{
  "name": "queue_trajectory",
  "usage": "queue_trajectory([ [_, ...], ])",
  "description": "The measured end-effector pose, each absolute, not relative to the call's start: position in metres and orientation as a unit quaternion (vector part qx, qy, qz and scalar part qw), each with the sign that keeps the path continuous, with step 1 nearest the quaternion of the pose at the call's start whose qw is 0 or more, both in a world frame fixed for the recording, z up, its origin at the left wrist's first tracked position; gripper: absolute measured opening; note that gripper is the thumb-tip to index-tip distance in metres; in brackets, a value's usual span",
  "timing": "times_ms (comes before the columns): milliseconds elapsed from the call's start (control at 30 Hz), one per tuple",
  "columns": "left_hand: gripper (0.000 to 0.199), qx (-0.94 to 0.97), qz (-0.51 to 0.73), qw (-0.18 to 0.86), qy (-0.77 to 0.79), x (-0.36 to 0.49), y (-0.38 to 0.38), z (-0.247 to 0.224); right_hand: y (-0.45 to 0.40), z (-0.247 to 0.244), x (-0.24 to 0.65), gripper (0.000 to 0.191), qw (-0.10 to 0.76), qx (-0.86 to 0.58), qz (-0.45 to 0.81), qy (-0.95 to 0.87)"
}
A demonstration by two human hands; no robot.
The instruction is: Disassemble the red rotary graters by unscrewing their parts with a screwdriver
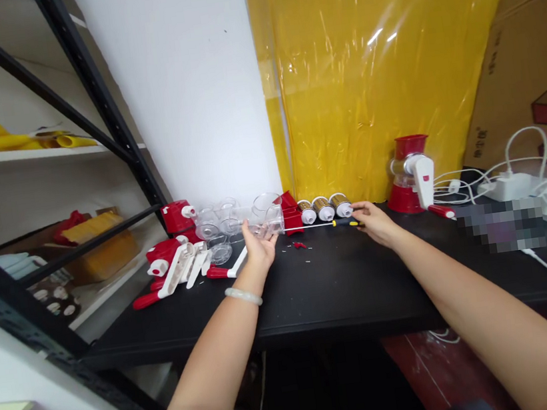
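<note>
My left hand [260,243] is closed around a clear plastic grater body [271,215], held on its side over the black table. In my right hand [372,222] is a screwdriver [341,223] with a dark and yellow handle, gripped at its end. Its long thin shaft points left and reaches the open end of the clear body; where the tip sits inside I cannot make out. Just behind the screwdriver stand several drum-shaped grater cylinders [323,209] with white ends. A small red part [300,246] and tiny screws lie on the table in front.
White crank handles with red grips [176,271], red bases [179,216] and clear bodies [219,249] crowd the table's left. An assembled red and white grater [408,177] stands right, near white chargers and cables [513,185]. A black shelf frame [97,87] rises at left.
</note>
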State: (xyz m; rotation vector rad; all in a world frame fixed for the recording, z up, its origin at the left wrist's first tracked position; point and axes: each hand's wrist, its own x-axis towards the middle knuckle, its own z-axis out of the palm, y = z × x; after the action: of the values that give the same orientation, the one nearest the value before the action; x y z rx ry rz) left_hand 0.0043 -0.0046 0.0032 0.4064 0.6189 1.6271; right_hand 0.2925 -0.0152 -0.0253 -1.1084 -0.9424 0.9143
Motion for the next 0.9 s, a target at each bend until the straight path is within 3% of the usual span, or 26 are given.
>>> queue_trajectory([
  [100, 0.042, 0.164, 0.714, 0.629, 0.260, 0.002, -0.004, 0.002, -0.018, -0.019, 0.293, 0.030, 0.693, -0.392, 0.476, -0.373],
  [200, 0.041, 0.167, 0.709, 0.637, 0.251, 0.002, -0.004, 0.001, -0.017, -0.020, 0.298, 0.009, 0.680, -0.334, 0.558, -0.339],
  [333, 0.042, 0.164, 0.704, 0.641, 0.259, 0.004, -0.003, 0.001, -0.014, -0.031, 0.300, 0.031, 0.601, -0.480, 0.474, -0.428],
  [567, 0.044, 0.147, 0.719, 0.628, 0.260, -0.001, 0.003, 0.000, -0.016, -0.030, 0.293, 0.007, 0.598, -0.486, 0.425, -0.475],
  [667, 0.047, 0.150, 0.717, 0.632, 0.250, -0.002, 0.004, 0.001, -0.019, -0.023, 0.295, 0.017, 0.621, -0.436, 0.461, -0.460],
  [733, 0.048, 0.151, 0.715, 0.635, 0.251, -0.001, 0.003, 0.002, -0.021, -0.021, 0.297, 0.009, 0.614, -0.404, 0.522, -0.433],
  [900, 0.045, 0.161, 0.700, 0.646, 0.259, 0.003, 0.000, 0.003, -0.017, -0.029, 0.296, 0.022, 0.591, -0.487, 0.509, -0.392],
])
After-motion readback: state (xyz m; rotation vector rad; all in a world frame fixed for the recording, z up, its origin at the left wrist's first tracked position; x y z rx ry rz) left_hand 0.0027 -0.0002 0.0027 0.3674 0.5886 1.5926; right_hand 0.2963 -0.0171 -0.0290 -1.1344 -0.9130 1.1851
